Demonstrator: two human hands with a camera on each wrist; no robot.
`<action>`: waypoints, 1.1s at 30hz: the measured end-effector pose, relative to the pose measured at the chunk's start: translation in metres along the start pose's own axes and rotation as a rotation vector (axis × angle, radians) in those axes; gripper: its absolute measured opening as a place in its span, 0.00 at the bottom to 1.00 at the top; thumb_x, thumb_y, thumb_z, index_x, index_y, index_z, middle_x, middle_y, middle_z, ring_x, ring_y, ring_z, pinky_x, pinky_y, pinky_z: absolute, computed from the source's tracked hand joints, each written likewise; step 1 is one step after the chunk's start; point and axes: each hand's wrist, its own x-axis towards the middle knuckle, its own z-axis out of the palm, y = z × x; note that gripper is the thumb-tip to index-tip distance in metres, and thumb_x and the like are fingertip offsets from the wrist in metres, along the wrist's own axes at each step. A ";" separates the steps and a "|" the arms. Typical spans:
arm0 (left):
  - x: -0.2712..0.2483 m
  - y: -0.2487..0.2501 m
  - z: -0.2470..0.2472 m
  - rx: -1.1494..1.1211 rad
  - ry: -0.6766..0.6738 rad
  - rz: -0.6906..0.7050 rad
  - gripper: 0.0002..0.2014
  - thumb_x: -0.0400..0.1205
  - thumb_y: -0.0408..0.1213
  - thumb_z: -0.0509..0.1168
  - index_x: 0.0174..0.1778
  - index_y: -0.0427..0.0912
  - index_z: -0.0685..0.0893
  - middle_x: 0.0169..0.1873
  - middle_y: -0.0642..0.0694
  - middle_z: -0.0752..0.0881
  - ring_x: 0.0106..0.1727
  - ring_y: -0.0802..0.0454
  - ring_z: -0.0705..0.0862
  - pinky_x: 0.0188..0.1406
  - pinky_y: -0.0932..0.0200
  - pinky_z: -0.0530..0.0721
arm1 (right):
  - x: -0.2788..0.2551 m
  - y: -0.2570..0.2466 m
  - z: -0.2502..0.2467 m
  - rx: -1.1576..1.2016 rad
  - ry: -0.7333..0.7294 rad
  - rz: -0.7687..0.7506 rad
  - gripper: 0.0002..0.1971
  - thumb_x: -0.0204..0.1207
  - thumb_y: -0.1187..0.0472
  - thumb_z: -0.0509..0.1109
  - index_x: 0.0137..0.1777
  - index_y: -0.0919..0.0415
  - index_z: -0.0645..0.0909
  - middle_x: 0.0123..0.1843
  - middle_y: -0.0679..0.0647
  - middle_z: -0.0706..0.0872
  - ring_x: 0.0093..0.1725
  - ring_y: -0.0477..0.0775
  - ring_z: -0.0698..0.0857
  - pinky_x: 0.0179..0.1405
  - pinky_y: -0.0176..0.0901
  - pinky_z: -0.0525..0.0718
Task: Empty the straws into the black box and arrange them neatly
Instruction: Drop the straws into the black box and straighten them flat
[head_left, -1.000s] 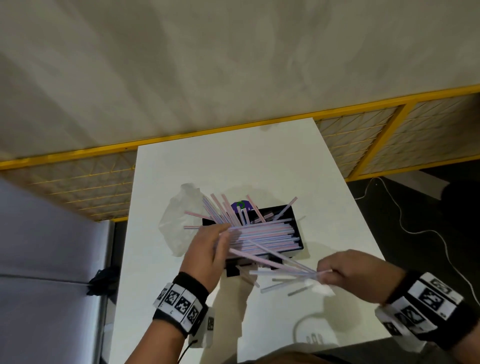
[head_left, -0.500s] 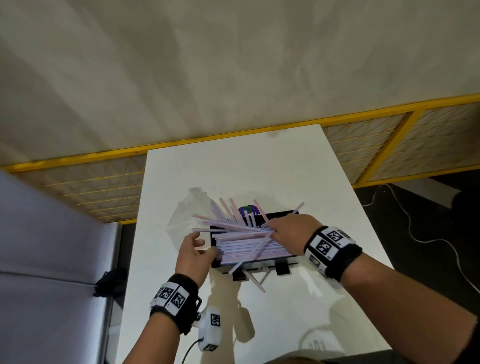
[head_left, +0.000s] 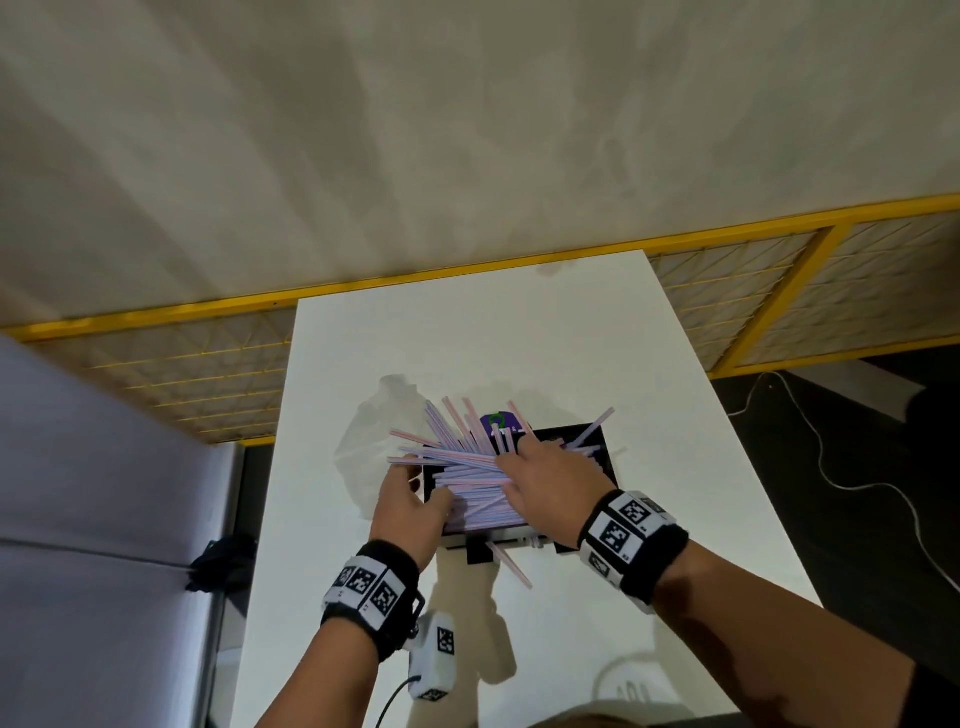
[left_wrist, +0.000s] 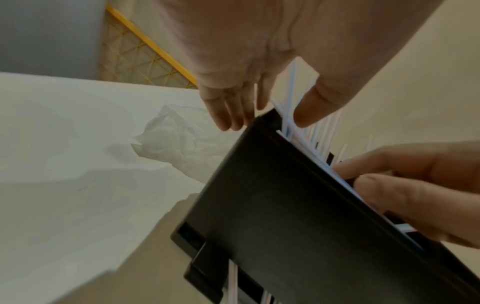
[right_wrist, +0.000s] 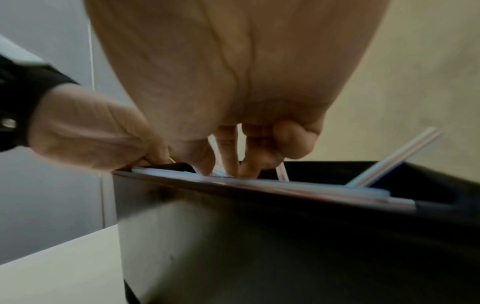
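Dozens of straws (head_left: 470, 480) heap in black box (head_left: 605, 460) near table's (head_left: 467, 332) front edge; some jut out. Left hand (head_left: 410, 512) steadies box's left end, fingers loosely extended; right hand (head_left: 550, 486) presses pile w/ spread fingers. Arranging step; next, prob. tuck strays parallel.

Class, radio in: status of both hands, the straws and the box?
Left hand steadies black box end; right hand presses straws down. Many fan out crooked. One stray straw outside; plastic bag beside box.
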 end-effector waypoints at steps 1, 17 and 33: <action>-0.001 0.000 0.000 0.078 0.063 0.013 0.14 0.80 0.35 0.71 0.57 0.52 0.77 0.56 0.50 0.83 0.53 0.59 0.85 0.48 0.63 0.82 | 0.002 0.001 0.002 0.002 -0.002 -0.003 0.14 0.90 0.52 0.57 0.65 0.59 0.78 0.59 0.58 0.79 0.52 0.62 0.83 0.37 0.49 0.71; -0.019 -0.008 0.014 0.095 0.218 0.102 0.26 0.84 0.53 0.68 0.74 0.44 0.73 0.66 0.49 0.77 0.65 0.51 0.80 0.68 0.48 0.81 | 0.015 0.005 -0.010 0.225 -0.018 0.127 0.14 0.87 0.46 0.63 0.59 0.57 0.79 0.57 0.53 0.79 0.49 0.60 0.85 0.45 0.50 0.83; 0.029 0.007 -0.012 0.039 0.103 0.016 0.08 0.82 0.53 0.72 0.52 0.57 0.83 0.48 0.53 0.88 0.40 0.65 0.88 0.34 0.72 0.81 | -0.009 0.028 -0.006 0.263 -0.036 0.124 0.07 0.89 0.55 0.61 0.56 0.53 0.81 0.52 0.49 0.78 0.46 0.54 0.82 0.47 0.49 0.82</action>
